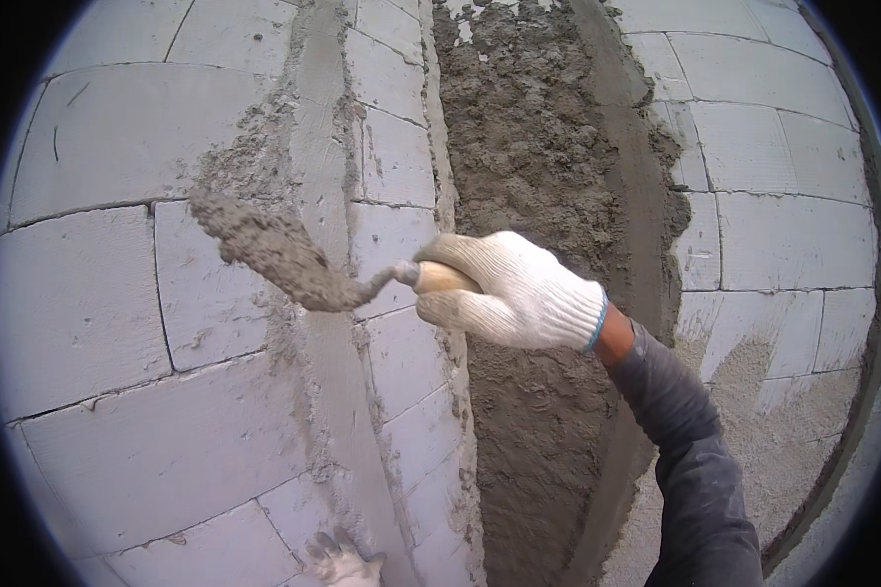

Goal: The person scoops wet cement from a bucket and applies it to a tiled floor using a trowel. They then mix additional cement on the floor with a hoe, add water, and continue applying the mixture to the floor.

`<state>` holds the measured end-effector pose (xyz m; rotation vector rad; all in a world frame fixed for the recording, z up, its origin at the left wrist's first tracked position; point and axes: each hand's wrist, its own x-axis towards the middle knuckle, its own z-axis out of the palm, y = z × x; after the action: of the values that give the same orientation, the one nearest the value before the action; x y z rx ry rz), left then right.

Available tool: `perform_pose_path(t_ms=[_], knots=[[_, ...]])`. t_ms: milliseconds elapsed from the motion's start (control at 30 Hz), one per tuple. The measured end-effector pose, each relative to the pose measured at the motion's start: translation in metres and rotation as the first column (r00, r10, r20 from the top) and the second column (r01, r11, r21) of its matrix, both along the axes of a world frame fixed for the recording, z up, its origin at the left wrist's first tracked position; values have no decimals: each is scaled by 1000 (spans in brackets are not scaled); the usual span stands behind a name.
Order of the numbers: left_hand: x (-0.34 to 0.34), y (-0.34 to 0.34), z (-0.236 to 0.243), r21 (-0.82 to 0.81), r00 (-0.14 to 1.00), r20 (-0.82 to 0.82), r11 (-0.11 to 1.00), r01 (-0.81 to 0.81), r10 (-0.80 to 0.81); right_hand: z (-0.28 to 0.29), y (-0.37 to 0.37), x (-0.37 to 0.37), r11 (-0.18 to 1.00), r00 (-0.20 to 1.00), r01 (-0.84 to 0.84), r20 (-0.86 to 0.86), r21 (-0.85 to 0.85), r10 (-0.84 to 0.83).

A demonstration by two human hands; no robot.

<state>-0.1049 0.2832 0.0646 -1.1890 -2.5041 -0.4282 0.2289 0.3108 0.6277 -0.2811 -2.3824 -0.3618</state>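
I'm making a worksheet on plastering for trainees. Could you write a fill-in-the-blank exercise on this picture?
1. The right hand grips the trowel by its ____ handle.
2. The trowel's blade is loaded with wet ____.
3. Both hands wear white knitted ____; the left hand shows only at the lower edge.
4. The wall is built of pale ____, with a rough grey strip of mortar running down it.

Missing words: wooden; mortar; gloves; blocks
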Motion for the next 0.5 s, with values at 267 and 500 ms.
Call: perform_pose_path(t_ms=[267, 500], knots=[[33, -21, 79, -199, 994, 83, 979, -53, 70, 232, 96, -104, 685, 687, -721, 22, -105, 726], [-1, -26, -1, 50, 993, 119, 999, 22, -28, 82, 303, -5, 506, 583, -738, -799, -447, 146]])
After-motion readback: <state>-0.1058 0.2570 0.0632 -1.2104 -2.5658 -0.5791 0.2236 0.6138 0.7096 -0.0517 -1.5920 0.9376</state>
